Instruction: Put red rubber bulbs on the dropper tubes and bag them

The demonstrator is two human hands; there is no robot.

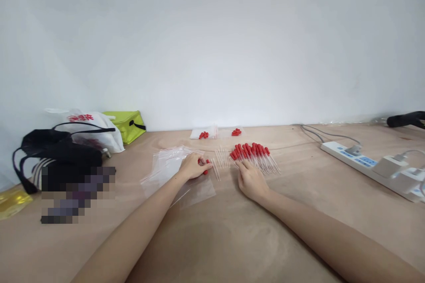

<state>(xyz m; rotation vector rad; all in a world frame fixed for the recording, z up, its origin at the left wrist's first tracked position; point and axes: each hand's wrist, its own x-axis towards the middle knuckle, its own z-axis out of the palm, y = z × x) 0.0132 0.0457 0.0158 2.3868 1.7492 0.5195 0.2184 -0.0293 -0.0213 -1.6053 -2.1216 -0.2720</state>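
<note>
My left hand (193,166) is over clear plastic bags (166,163), its thumb and fingers curled near several loose red caps (205,171); whether it grips one is too small to tell. My right hand (251,179) has its fingers pressed together at the left edge of a fanned pile of red-capped droppers (262,157); what they hold, if anything, is hidden. Between the hands lie several thin clear tubes (222,157) without caps. Farther back, two small clear bags carry red caps (203,135) and more red caps (236,132).
A black bag (63,154), a white plastic bag (99,126) and a lime-green bag (128,126) stand at the left. A white power strip (348,155) with plugs and grey cables lies at the right. A white wall (232,44) rises behind the table.
</note>
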